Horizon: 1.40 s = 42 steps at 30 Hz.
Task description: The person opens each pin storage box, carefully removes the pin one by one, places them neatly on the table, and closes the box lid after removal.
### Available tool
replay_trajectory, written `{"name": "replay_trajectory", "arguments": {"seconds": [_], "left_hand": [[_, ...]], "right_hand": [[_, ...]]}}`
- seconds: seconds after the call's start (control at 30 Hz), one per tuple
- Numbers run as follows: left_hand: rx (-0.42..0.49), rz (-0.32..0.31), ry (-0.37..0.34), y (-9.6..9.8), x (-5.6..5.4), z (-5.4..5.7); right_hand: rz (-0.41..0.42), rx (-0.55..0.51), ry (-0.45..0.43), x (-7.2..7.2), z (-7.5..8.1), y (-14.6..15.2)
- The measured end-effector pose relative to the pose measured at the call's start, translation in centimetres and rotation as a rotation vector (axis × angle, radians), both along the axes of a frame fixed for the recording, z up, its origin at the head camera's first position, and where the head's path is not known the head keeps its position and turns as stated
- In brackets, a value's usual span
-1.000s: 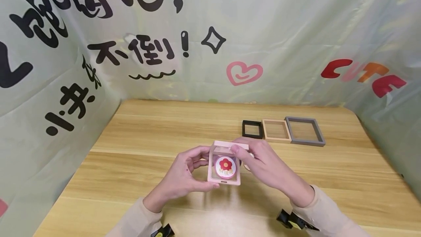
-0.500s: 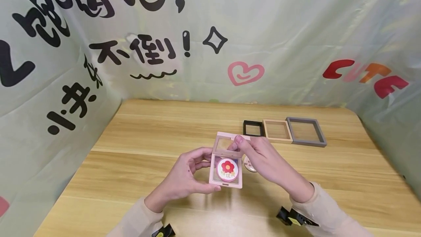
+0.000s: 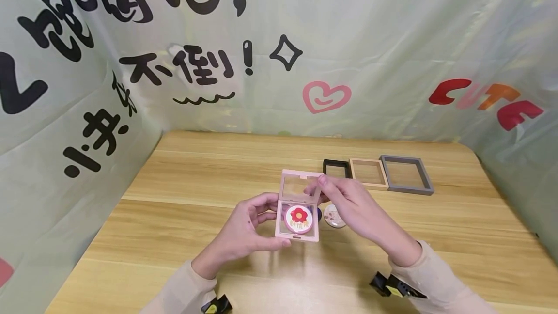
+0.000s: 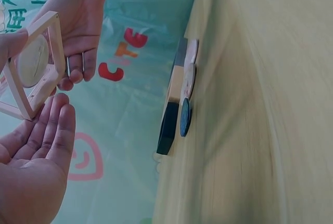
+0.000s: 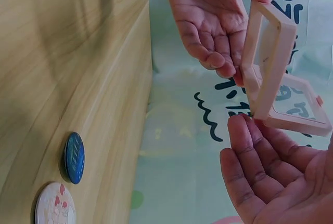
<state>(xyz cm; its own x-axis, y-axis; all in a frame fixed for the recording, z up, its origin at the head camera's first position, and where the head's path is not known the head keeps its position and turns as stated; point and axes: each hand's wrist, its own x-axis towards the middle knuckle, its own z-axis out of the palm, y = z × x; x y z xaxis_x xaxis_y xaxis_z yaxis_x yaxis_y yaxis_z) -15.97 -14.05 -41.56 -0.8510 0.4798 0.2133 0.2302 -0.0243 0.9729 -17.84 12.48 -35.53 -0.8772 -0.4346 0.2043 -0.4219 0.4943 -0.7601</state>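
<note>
A pink hinged display frame [image 3: 306, 238] is held above the table, its lid [image 3: 289, 172] swung up and its lower half tilted toward me. Inside the lower half sits a round pin badge [image 3: 299, 216] with a red flower. My left hand [image 3: 240, 231] grips the lower half from the left, thumb at the near corner, fingers at its left side. With thumb and forefinger my right hand [image 3: 357, 210] pinches the lid's right edge. In the right wrist view the display frame [image 5: 283, 63] stands like an L, its halves well apart.
Behind the hands lie three flat frames in a row: black [image 3: 336, 162], tan [image 3: 367, 161] and grey [image 3: 407, 191]. Partly hidden by my right hand, a dark blue badge [image 5: 75, 158] and a pale patterned badge [image 3: 333, 215] lie on the wooden table [image 3: 209, 168]. Printed cloth [image 3: 370, 52] surrounds the table.
The lid has swung up and away from the lower half, carried by my right hand. My left hand stays nearly in place. More of the pale badge on the table now shows.
</note>
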Motion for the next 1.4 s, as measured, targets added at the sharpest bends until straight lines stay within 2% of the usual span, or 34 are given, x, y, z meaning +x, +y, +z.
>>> {"name": "replay_trajectory", "arguments": {"seconds": [0.33, 0.57, 0.97, 1.4], "left_hand": [[0.001, 0.023, 0.009, -0.1, -0.3, -0.3], [0.013, 0.034, 0.013, -0.3, -0.4, -0.3], [0.015, 0.055, 0.002, -0.4, -0.8, -0.5], [-0.009, 0.066, -0.015, -0.3, -0.8, -0.6]], "right_hand": [[-0.105, 0.027, 0.032, 0.1, 0.5, 1.2], [-0.164, 0.051, 0.048, 0.8, 1.1, 1.6], [-0.082, 0.059, 0.123, 2.0, 1.7, 0.9], [-0.013, 0.191, 0.187, 2.5, 1.5, -1.1]]}}
